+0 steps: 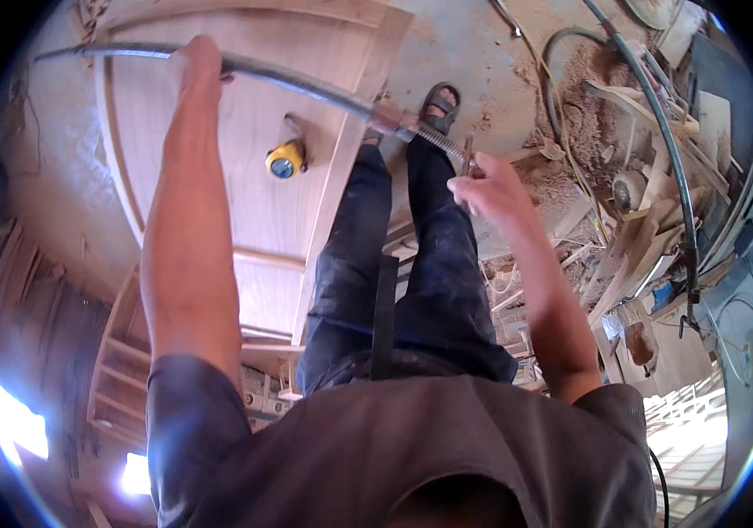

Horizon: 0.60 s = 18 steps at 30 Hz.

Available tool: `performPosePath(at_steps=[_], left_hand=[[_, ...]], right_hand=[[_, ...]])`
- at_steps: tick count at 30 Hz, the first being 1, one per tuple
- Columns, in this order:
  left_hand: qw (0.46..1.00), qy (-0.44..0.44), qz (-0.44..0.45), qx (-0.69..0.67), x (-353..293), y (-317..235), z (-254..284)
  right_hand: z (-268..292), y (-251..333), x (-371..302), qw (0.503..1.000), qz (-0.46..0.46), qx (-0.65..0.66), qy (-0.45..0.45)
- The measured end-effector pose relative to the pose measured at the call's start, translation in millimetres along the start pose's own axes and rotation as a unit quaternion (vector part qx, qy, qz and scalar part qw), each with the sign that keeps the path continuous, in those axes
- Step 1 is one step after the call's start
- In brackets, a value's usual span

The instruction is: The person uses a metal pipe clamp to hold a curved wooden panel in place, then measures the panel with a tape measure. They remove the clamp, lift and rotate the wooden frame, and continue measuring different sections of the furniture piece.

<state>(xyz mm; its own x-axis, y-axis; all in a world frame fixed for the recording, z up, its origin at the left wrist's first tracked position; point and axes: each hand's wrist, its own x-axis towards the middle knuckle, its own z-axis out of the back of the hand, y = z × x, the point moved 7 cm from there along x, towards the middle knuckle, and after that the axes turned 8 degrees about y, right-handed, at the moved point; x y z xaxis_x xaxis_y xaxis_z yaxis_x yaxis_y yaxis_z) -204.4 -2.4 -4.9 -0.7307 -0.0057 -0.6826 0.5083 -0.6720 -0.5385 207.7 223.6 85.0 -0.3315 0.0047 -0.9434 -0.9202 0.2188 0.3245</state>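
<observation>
A long metal bar clamp (301, 85) stretches across the top of the view, above a framed wooden panel (257, 189). My left hand (198, 63) is wrapped round its bar, toward the left end. At the clamp's right end a threaded screw (440, 139) carries a short cross handle. My right hand (492, 189) has its fingers closed round that handle. A yellow tape measure (284, 162) rests on the panel below the bar. Whether the clamp's jaws touch the panel, I cannot tell.
Wood scraps (649, 238) and sawdust lie piled on the right. A second long bar clamp (658, 114) stands there, beside a cable (545, 70). A slatted wooden frame (121, 374) is at the lower left. My sandalled foot (440, 106) stands right of the panel.
</observation>
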Motion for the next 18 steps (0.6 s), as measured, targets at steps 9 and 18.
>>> performPosePath(at_steps=[9,18], left_hand=[[0.996,-0.071,0.049,0.011,-18.7,-15.5,0.0],[0.994,-0.092,0.054,0.038,-24.9,-15.8,-0.8]], right_hand=[[0.0,-19.6,19.6,0.971,0.121,0.206,0.004],[42.5,-19.0,39.3,0.959,0.213,-0.036,-0.186]])
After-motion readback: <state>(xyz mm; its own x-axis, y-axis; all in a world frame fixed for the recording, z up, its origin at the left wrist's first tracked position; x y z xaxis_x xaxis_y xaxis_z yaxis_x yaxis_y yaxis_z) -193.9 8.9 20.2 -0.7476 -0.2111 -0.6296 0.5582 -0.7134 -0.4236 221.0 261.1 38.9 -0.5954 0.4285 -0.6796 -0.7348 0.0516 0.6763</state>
